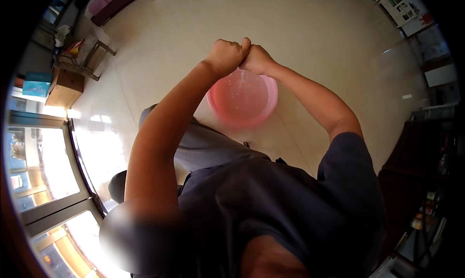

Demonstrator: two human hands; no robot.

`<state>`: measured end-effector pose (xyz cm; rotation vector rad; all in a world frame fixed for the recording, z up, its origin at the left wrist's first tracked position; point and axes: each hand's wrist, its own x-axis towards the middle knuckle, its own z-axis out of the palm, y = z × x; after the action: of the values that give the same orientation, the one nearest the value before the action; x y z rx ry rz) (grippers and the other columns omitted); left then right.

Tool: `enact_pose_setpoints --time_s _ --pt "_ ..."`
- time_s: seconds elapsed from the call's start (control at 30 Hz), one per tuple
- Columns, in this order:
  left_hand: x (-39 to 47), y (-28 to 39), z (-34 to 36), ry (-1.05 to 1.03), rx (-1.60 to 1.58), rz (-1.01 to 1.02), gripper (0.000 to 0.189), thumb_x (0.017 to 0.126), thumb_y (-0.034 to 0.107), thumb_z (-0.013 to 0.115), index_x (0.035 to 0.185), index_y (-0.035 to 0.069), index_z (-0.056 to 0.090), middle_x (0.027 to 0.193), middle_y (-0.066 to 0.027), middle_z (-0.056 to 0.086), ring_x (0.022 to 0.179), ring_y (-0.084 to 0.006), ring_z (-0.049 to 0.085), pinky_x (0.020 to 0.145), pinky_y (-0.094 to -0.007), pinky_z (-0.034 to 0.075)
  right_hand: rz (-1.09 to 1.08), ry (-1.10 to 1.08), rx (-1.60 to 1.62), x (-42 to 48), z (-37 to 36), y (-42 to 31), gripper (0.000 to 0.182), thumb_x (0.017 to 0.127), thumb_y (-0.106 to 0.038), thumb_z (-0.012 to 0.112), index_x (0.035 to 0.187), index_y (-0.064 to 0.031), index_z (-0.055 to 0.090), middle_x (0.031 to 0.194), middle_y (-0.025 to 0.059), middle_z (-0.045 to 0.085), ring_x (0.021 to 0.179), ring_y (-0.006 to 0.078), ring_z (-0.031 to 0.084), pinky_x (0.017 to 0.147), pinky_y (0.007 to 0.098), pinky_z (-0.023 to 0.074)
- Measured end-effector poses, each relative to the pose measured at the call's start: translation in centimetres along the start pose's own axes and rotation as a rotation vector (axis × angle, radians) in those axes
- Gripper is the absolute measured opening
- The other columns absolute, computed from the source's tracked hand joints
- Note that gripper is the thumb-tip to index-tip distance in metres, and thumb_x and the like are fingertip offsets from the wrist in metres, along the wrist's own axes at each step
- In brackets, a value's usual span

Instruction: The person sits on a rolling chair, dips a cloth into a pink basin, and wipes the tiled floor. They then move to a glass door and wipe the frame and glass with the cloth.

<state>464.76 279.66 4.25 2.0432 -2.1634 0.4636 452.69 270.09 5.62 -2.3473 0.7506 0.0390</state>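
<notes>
My left hand (227, 54) is closed into a fist, its thumb side pressed against my right hand (257, 60), whose fingers are also curled in. The two meet in front of me, over the far rim of a round pink plastic basin (270, 112). No object shows between or below the fists; the inside of each is hidden. The basin stands on the floor, and its far edge is partly covered by my hands. Whitish streaks and specks show at its far side and middle, and whether they are drops or marks I cannot tell.
Pale floor tiles (319, 60) surround the basin. To the left are a wooden stool (95, 60), a wooden box (67, 87), a blue package (37, 84) and bright glass doors (58, 161). A purple-covered piece of furniture (112, 3) is at the far left; dark furniture (403, 161) lines the right.
</notes>
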Motion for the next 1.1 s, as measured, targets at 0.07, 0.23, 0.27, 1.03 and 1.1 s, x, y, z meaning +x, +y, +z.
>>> enact_pose_setpoints --time_s 0.07,0.23,0.27,1.03,1.1 --pt "0.5 -0.4 1.2 -0.087 -0.013 0.000 0.024 0.079 0.005 0.062 0.099 0.007 0.049 0.068 -0.0084 0.064 0.060 -0.0269 0.066 0.052 -0.0384 0.050 -0.149 -0.015 0.289 1.8 2.2 3.4 0.021 0.077 -0.018 0.073 0.092 -0.0040 0.068 0.083 0.0096 0.072 0.074 0.0226 0.067 0.066 0.0367 0.0517" --pt "-4.5 -7.4 2.2 -0.100 0.006 -0.276 0.020 0.080 0.006 0.063 0.098 0.008 0.054 0.086 -0.0152 0.066 0.077 -0.0356 0.068 0.067 -0.0457 0.054 -0.080 0.103 1.070 3.9 9.5 12.2 0.084 0.082 -0.019 0.079 0.150 -0.0033 0.032 0.148 0.0191 0.043 0.133 0.0276 0.048 0.105 0.0371 0.0446" --pt "-6.0 -9.6 2.2 -0.068 0.032 -0.331 0.019 0.081 0.007 0.063 0.098 0.008 0.055 0.089 -0.0161 0.066 0.078 -0.0370 0.068 0.067 -0.0466 0.054 0.083 0.322 0.574 5.2 12.8 17.7 0.101 0.076 -0.029 0.085 0.154 -0.0054 0.025 0.158 0.0195 0.024 0.145 0.0313 0.031 0.113 0.0442 0.0369" --pt "-58.1 -14.9 -8.2 0.346 -0.693 -1.844 0.036 0.076 0.014 0.083 0.104 0.002 0.063 0.075 -0.0017 0.063 0.059 -0.0104 0.056 0.054 -0.0259 0.045 0.769 -0.040 1.443 5.3 34.0 29.4 0.051 0.081 0.002 0.066 0.130 -0.0021 0.051 0.121 0.0114 0.059 0.109 0.0286 0.061 0.086 0.0444 0.0581" --pt "-58.2 -15.2 -9.4 0.348 -0.657 -1.868 0.036 0.076 0.015 0.083 0.104 0.003 0.064 0.075 -0.0014 0.063 0.060 -0.0101 0.056 0.056 -0.0258 0.044 0.779 -0.030 1.440 6.6 34.9 27.4 0.051 0.081 0.002 0.066 0.130 -0.0014 0.051 0.121 0.0116 0.059 0.110 0.0291 0.061 0.087 0.0450 0.0581"
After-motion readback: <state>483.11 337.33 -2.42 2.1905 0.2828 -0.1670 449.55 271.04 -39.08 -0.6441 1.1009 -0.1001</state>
